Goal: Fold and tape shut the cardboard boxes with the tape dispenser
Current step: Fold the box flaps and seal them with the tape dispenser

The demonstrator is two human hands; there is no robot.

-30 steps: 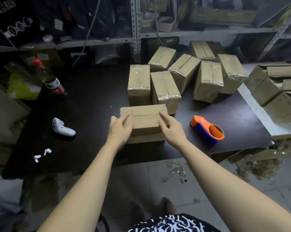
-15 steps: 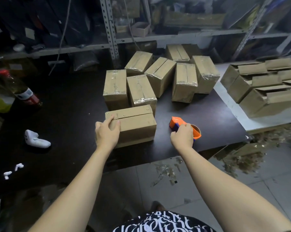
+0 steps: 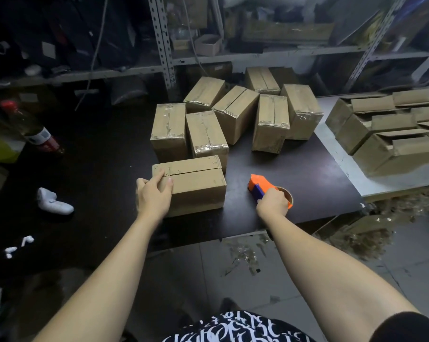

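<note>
1. Left hand is on the near-left corner of the unsealed brown cardboard box: fingers bent over the top edge, thumb round the left end, a firm clasp.
2. That box lies on its long side near the front edge of the dark worktop. Its top flaps are folded down and meet in a seam along its length, and I can see no tape on them.
3. Over to the right hand: it is wrapped round the near end of the orange and blue plastic tape dispenser, gripping it tight.
4. The dispenser sits on the worktop just right of the box, apart from it, with its orange nose pointing far-left.
5. Behind the box stands a cluster of seven taped brown boxes, shiny tape across their tops. The nearest two sit right up against the unsealed box's far side.
6. Far right, on a pale grey surface, is a stack of open-flapped cardboard boxes.
7. On the left of the worktop lie a white moulded plastic gadget, a few small white bits nearer the front, and a red-capped clear bottle further back.
8. Grey metal shelving runs along the back, and there are tape scraps on the tiled floor below the worktop's edge.
</note>
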